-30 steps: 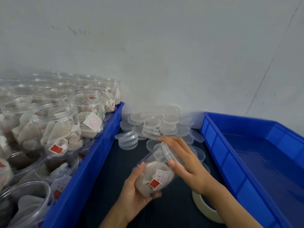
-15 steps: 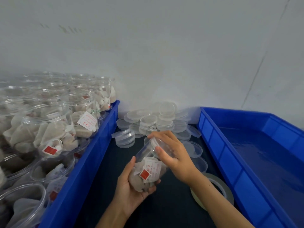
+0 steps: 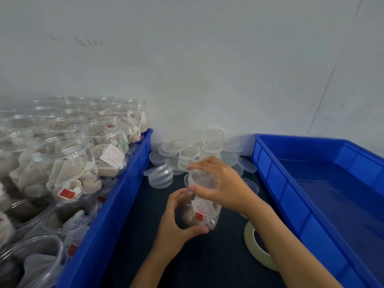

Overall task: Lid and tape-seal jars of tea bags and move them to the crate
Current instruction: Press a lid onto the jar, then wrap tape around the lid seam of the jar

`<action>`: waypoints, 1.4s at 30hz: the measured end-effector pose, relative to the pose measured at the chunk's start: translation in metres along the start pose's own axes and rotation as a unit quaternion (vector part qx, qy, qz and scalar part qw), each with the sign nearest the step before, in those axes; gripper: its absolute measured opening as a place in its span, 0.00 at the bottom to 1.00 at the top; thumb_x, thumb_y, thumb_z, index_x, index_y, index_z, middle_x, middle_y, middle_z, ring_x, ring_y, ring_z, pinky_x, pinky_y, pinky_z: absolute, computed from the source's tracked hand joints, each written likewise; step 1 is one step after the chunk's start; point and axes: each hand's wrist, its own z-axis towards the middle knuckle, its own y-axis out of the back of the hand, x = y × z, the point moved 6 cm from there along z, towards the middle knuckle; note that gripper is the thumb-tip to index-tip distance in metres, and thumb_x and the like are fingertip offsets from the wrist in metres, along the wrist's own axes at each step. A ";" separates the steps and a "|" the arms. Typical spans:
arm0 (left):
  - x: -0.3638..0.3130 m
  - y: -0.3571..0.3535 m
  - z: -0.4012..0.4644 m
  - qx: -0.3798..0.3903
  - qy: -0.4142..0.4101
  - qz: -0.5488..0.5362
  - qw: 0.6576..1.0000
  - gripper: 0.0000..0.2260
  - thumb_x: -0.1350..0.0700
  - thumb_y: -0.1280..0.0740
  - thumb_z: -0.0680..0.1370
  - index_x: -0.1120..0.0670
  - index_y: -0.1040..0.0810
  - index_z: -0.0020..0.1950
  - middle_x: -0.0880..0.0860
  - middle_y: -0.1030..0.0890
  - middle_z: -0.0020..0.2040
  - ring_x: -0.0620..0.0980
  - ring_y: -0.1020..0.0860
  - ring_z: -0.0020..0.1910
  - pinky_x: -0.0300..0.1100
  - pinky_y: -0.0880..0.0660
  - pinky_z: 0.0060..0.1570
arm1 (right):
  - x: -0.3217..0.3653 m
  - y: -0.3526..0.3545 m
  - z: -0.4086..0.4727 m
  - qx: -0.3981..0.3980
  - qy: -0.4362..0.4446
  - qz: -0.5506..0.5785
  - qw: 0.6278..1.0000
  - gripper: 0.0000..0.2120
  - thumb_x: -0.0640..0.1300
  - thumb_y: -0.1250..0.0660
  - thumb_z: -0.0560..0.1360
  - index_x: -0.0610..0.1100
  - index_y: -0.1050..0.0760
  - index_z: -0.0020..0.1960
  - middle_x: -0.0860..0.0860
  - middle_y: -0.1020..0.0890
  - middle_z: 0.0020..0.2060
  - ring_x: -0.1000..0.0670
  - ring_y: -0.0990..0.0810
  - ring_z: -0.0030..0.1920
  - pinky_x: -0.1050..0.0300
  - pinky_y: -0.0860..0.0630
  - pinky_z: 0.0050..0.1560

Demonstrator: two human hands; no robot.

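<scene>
A clear plastic jar of tea bags (image 3: 202, 212) with a red-and-white tag is held over the dark table between the two crates. My left hand (image 3: 176, 223) wraps around its lower body. My right hand (image 3: 223, 185) grips the clear lid (image 3: 202, 179) on the jar's mouth from above. A roll of pale tape (image 3: 256, 249) lies on the table under my right forearm, partly hidden. The blue crate (image 3: 291, 206) on the right holds no jars in view.
A blue crate (image 3: 116, 206) on the left is packed with several open jars of tea bags (image 3: 68, 171). A pile of loose clear lids (image 3: 193, 151) lies against the wall between the crates. The grey wall is close behind.
The jar has been turned from tilted to nearly upright and brought lower. My right hand has shifted over the top, covering the lid. My left hand has slid around the jar's base.
</scene>
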 end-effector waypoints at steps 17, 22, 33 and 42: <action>0.011 -0.004 -0.004 -0.052 -0.062 0.091 0.993 0.44 0.42 0.19 0.58 0.31 0.40 0.67 0.28 0.29 0.62 0.34 0.28 0.63 0.35 0.28 0.57 | -0.045 -0.035 -0.076 -0.040 -0.149 0.120 0.981 0.52 0.57 0.21 0.63 0.61 0.52 0.76 0.63 0.41 0.71 0.60 0.40 0.71 0.58 0.38 0.72; -0.025 0.000 -0.022 -0.183 -0.246 0.182 0.934 0.38 0.46 0.23 0.68 0.50 0.37 0.73 0.47 0.33 0.71 0.41 0.35 0.71 0.36 0.37 0.70 | -0.094 -0.007 -0.163 -0.058 -0.353 -0.082 0.930 0.49 0.59 0.20 0.60 0.52 0.42 0.73 0.55 0.33 0.70 0.55 0.34 0.69 0.59 0.35 0.69; -0.051 -0.091 -0.046 0.115 -0.393 0.401 0.820 0.13 0.64 0.30 0.74 0.54 0.21 0.57 0.47 0.24 0.58 0.43 0.25 0.57 0.36 0.26 0.58 | -0.075 0.009 -0.179 -0.051 -0.278 -0.062 0.957 0.01 0.48 0.33 0.77 0.53 0.25 0.47 0.59 0.20 0.42 0.62 0.23 0.49 0.60 0.39 0.70; -0.111 -0.071 -0.027 0.046 -0.231 0.111 0.965 0.20 0.42 0.38 0.78 0.44 0.30 0.70 0.39 0.30 0.69 0.44 0.33 0.72 0.37 0.33 0.67 | 0.003 0.034 -0.144 -0.140 -0.116 0.471 0.863 0.19 0.57 0.36 0.73 0.42 0.25 0.51 0.47 0.28 0.33 0.43 0.33 0.38 0.45 0.31 0.55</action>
